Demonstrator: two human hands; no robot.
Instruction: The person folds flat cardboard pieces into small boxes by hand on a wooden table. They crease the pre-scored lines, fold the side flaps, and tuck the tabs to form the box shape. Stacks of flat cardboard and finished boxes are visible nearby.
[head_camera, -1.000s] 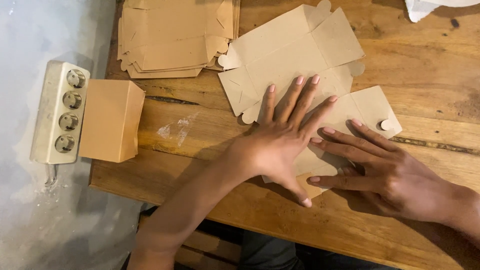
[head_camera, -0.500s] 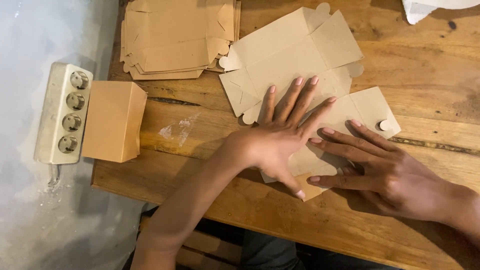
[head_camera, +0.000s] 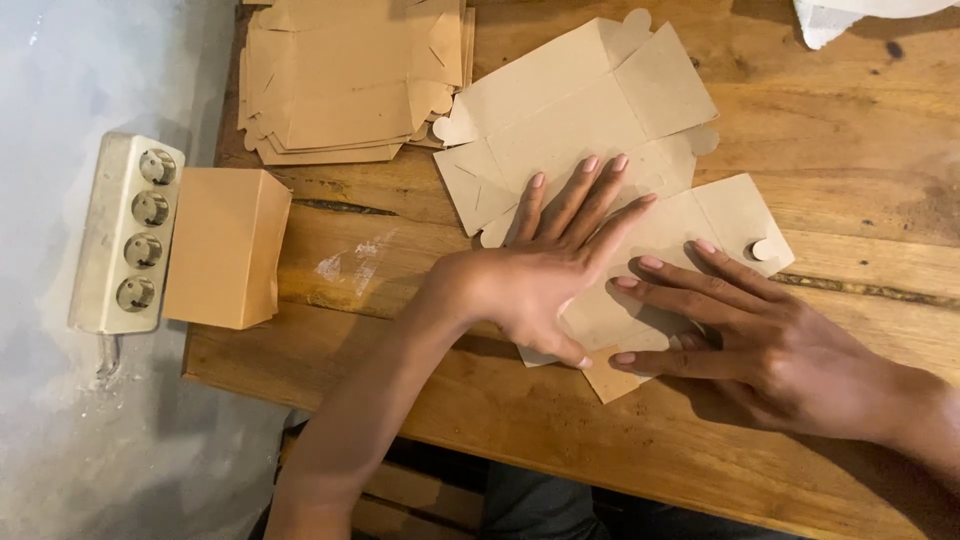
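- Pressing flat, lower centre of the frame: left hand (head_camera: 545, 285), palm down, fingers spread and extended, gripping nothing, laid on the flat box blank (head_camera: 655, 235); forearm running down to the lower left.
- Resting at lower right: right hand (head_camera: 775, 345), palm down, fingers stretched out toward the left, fingertips (head_camera: 650, 263) touching the same blank just beside the left hand; nothing clasped.
- Lying under both hands, centre of the frame: flat box blank, brown card, unfolded, creased into panels, rounded tab at its right end, one corner flap pointing toward the near table edge.
- Bearing everything: wooden table (head_camera: 850, 150), worn planks, pale scuff left of centre.
- Standing at left, near the table edge: folded brown box (head_camera: 225, 248), assembled, closed, well apart from the hands.
- Sitting at far left, just beside the folded box: white socket strip (head_camera: 128, 235), four round outlets, on the grey surface off the table.
- Stacked at upper left: pile of flat blanks (head_camera: 350, 80), same brown card, edges uneven, just beside the working blank's upper corner.
- Showing at upper right corner: white sheet (head_camera: 850, 15), partly cut off.
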